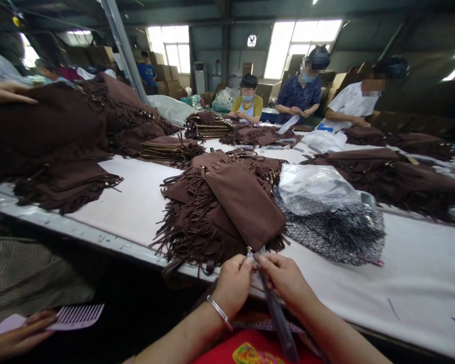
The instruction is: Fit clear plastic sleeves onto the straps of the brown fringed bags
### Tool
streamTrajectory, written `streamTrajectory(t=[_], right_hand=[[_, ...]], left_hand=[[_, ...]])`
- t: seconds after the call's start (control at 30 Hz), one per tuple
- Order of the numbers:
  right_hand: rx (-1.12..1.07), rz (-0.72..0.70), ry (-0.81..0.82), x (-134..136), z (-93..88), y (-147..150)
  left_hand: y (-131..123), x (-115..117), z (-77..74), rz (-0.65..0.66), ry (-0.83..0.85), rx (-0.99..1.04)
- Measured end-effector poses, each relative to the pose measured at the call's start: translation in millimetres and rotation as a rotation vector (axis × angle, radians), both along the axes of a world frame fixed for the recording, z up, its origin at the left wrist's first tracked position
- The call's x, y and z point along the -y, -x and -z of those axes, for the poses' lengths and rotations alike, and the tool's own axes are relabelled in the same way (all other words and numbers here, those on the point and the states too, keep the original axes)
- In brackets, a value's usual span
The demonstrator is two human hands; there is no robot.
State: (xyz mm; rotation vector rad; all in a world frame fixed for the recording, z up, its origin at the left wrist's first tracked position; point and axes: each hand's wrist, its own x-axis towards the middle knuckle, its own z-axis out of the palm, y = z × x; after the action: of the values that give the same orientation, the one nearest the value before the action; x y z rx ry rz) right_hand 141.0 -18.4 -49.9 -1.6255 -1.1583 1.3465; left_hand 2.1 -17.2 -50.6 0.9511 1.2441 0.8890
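Observation:
A brown zippered pouch (pixel 250 202) lies tilted on top of a pile of fringed brown bags (pixel 197 222) in front of me. At its lower zipper end, my left hand (pixel 233 283) pinches something small with a bit of clear plastic, by a metal ring. Right beside it, my right hand (pixel 286 280) closes on a dark strap (pixel 278 323) that looks wrapped in clear plastic. The strap hangs down over my lap. Both hands are almost touching at the table's near edge, and the fingers partly hide what they grip.
Clear plastic bags (pixel 314 184) and a black-and-white knitted cloth (pixel 333 230) lie to the right on the white table (pixel 409 268). More brown bags (pixel 45 121) are heaped left. Another person's hand (pixel 34 328) holds a purple comb (pixel 79 317) at lower left. Several co-workers stand across.

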Motion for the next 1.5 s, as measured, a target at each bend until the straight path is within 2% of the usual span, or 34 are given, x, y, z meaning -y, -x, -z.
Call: streamTrajectory(t=[0.1, 0.17, 0.23, 0.3, 0.4, 0.5, 0.6, 0.67, 0.73, 0.8, 0.9, 1.03, 1.13, 1.23, 1.3, 1.37, 1.43, 1.5], right_hand=[[-0.435, 0.016, 0.143, 6.8, -5.5, 14.1], [-0.624, 0.064, 0.167, 7.6, -7.7, 23.8], [-0.718, 0.123, 0.215, 6.5, -7.1, 30.7], [-0.754, 0.155, 0.260, 5.0, -3.4, 34.2], [-0.786, 0.143, 0.275, 3.2, 4.3, 36.4], [-0.911, 0.127, 0.313, 0.8, 8.6, 39.2], [-1.060, 0.117, 0.329, -1.5, 5.4, 41.7], [-1.092, 0.079, 0.327, -0.3, -1.4, 39.7], [-1.035, 0.002, 0.311, 5.3, -10.8, 31.6], [-0.917, -0.041, 0.268, 14.6, -20.1, 15.4], [-0.751, 0.052, 0.196, 29.5, -27.6, -21.9], [-0.604, 0.254, 0.174, 42.1, -17.5, -73.3], [-0.518, 0.382, 0.126, 50.1, -2.1, -95.7], [-0.338, 0.404, 0.046, 58.8, 9.9, -110.2], [-0.117, 0.363, -0.022, 63.6, 15.4, -124.2], [0.148, 0.309, -0.135, 66.3, 20.8, -143.9], [0.377, 0.266, -0.301, 66.2, 28.3, -165.8], [0.532, 0.234, -0.491, 62.8, 38.8, -183.8]], left_hand=[[-0.3, 2.2, -1.9, 0.012, -0.221, -0.211], [-2.0, 4.2, -1.2, 0.023, -0.231, -0.171], [-4.2, 5.9, 1.1, 0.005, -0.129, -0.024], [-5.3, 7.1, 3.2, -0.019, 0.066, 0.191], [-3.2, 6.6, 1.5, -0.026, 0.321, 0.539], [1.4, 3.2, -4.3, -0.010, 0.480, 0.829], [6.0, -0.8, -6.8, 0.053, 0.615, 0.980], [10.0, -2.6, -5.7, 0.103, 0.610, 0.949], [16.1, -4.1, -5.2, 0.142, 0.474, 0.752], [23.9, -7.1, -7.8, 0.205, 0.290, 0.460], [31.9, -18.7, -18.0, 0.237, 0.126, 0.192], [21.7, -48.6, -30.7, 0.081, 0.064, 0.229], [2.1, -75.4, -34.6, -0.018, 0.188, 0.290], [-16.3, -95.7, -44.6, -0.101, 0.278, 0.375], [-25.0, -98.9, -62.1, -0.110, 0.204, 0.432], [-30.7, -89.9, -88.6, -0.092, 0.044, 0.436], [-33.9, -69.3, -117.6, -0.051, -0.076, 0.397], [-34.5, -44.0, -140.2, 0.007, -0.076, 0.330]])
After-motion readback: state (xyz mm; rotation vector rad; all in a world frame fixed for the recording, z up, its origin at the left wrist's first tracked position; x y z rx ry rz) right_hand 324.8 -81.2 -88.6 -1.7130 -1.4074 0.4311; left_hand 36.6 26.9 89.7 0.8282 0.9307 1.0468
